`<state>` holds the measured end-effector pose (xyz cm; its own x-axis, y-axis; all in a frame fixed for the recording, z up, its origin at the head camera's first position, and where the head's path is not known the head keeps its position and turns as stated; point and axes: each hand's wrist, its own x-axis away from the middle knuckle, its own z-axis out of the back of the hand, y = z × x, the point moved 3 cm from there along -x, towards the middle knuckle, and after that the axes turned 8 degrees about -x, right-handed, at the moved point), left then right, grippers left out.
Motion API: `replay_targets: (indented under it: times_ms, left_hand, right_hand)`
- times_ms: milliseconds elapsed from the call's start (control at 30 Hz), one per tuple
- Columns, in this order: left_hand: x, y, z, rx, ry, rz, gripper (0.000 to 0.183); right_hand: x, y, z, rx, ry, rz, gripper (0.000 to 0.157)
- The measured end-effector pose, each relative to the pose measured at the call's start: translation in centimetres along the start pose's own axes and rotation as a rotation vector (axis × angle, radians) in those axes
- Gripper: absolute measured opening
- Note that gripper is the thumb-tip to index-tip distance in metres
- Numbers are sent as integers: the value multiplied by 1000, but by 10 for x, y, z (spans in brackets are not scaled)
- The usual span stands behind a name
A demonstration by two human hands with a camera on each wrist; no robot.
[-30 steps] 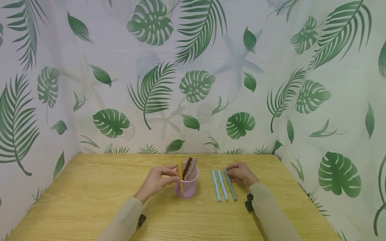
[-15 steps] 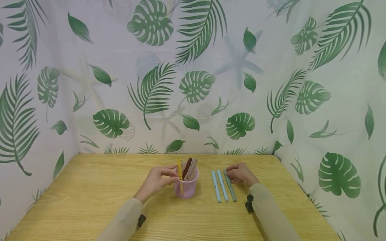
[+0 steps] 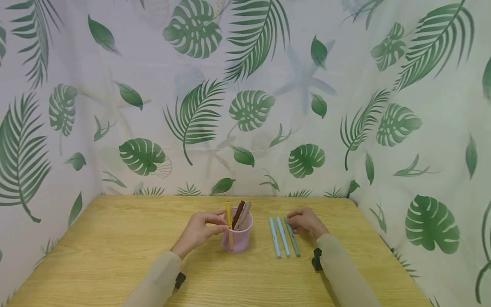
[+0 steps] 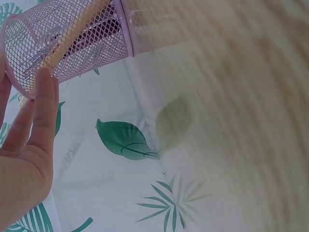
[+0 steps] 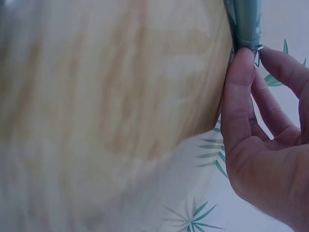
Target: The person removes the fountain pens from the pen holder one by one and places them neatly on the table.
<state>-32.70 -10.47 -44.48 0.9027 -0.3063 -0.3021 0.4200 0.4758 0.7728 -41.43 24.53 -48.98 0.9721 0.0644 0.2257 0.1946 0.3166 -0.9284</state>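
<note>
The left hand [image 3: 200,230] holds the side of a pink mesh pen cup [image 3: 241,242] near its rim, thumb in front and fingers toward the back. Inside the cup lean a yellow pen [image 3: 228,213], a dark brown pen [image 3: 238,214] and a greyish-pink pen [image 3: 244,214]. The yellow one stands right beside the left fingertips. To the right, the right hand [image 3: 307,221] pinches the upper end of a dark green pen [image 3: 293,241] lying on the table. In the right wrist view, thumb and finger meet at the green pen's [image 5: 246,21] clip end.
Two light blue pens [image 3: 275,238] lie side by side, just left of the green one. All this is on a wood-grain table [image 3: 134,230]. A white, leaf-printed curtain [image 3: 261,170] encloses the table at the back and both sides.
</note>
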Motion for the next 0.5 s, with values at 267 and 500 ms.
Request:
replay_targets:
  times_ms: [267,500]
  left_hand:
    - [-3,0,-1,5,-2,4,9]
    - [-2,-1,0,7,1,23,8]
  right_hand:
    - [1,-1,2,-16,0,-6,32]
    - [1,-1,1,-17,11,11,32]
